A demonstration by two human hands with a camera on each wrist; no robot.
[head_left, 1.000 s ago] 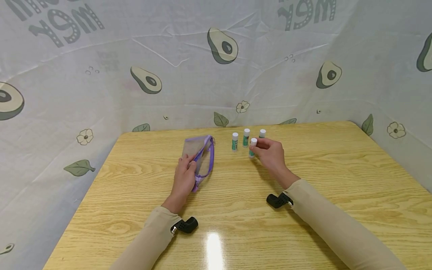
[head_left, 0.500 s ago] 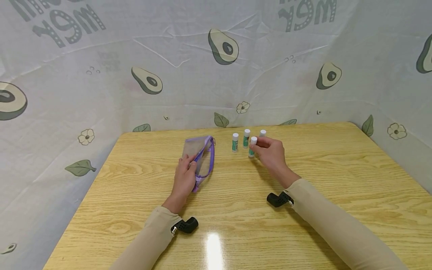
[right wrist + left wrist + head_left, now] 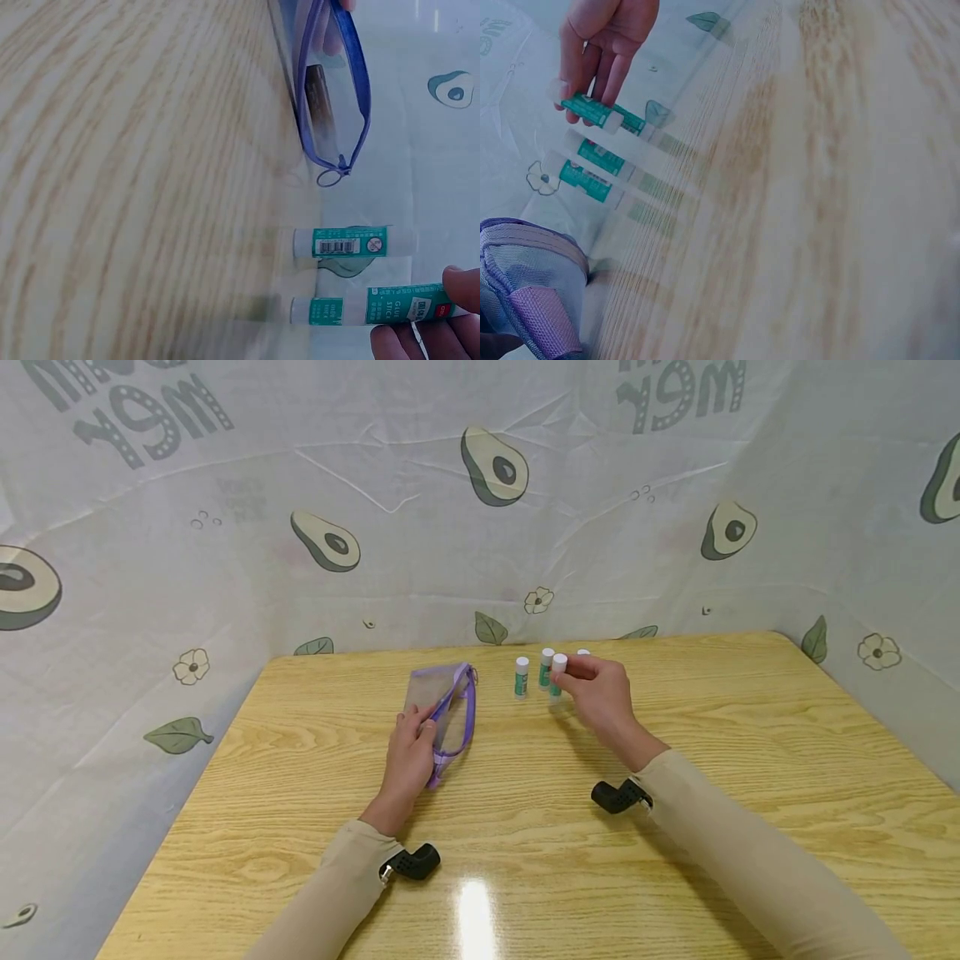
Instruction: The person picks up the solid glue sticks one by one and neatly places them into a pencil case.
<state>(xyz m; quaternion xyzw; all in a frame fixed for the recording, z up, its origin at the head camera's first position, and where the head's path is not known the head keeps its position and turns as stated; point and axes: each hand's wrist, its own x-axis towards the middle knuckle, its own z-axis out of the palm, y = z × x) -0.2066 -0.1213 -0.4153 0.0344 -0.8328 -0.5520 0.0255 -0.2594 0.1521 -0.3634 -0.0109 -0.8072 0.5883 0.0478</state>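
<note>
My right hand (image 3: 600,693) pinches a glue stick (image 3: 409,304) with a green label and white cap between thumb and fingers. The glue stick is upright and just off the table, near others like it. A standing glue stick (image 3: 521,678) is to its left, a second glue stick (image 3: 546,668) is right behind it, and the cap of a third glue stick (image 3: 583,652) shows past my fingers. My left hand (image 3: 411,747) grips the near side of a purple-edged mesh pouch (image 3: 471,714). Its zipped mouth gapes toward the right, and some left fingers are hidden by the pouch.
All of this is on a wooden table (image 3: 510,827). A pale cloth (image 3: 420,568) printed with avocados and leaves hangs behind the table and along its sides. Black wrist-worn devices (image 3: 618,797) stick out from both sleeves.
My right hand has raised the glue stick a little and carried it slightly away from me and left, closer to the standing ones. The left hand and pouch stay put.
</note>
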